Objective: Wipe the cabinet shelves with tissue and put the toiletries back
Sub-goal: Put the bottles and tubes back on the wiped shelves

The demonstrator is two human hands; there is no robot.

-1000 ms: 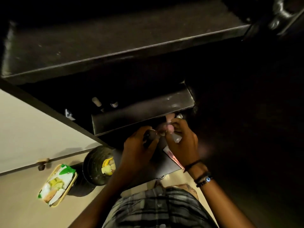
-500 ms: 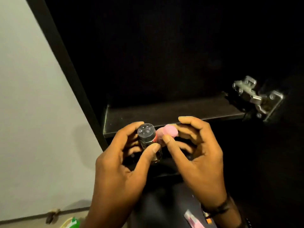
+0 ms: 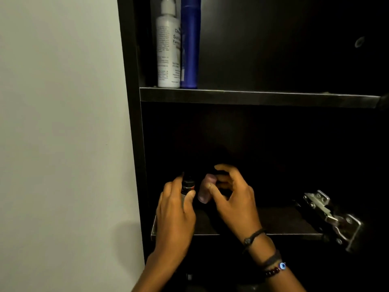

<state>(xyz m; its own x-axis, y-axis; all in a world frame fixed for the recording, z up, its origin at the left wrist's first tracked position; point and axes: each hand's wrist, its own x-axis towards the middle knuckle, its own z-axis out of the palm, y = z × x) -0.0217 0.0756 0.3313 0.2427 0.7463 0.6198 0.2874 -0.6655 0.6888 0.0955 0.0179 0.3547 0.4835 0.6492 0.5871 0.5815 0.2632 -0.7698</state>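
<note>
Dark cabinet [image 3: 134, 123] against a pale wall [image 3: 63, 123]; landmark: lower shelf [image 3: 284, 222]. One tier above the lower shelf: white bottle [image 3: 168, 49] and blue bottle [image 3: 190, 43], upright, touching, seemingly already returned. Over the lower shelf's left end: left hand [image 3: 174, 218] clasping a small dark bottle [image 3: 188, 185], right hand [image 3: 233, 199] pinching a pink container [image 3: 205, 190], neither yet set down; whether the wiping is done cannot be told.
</note>
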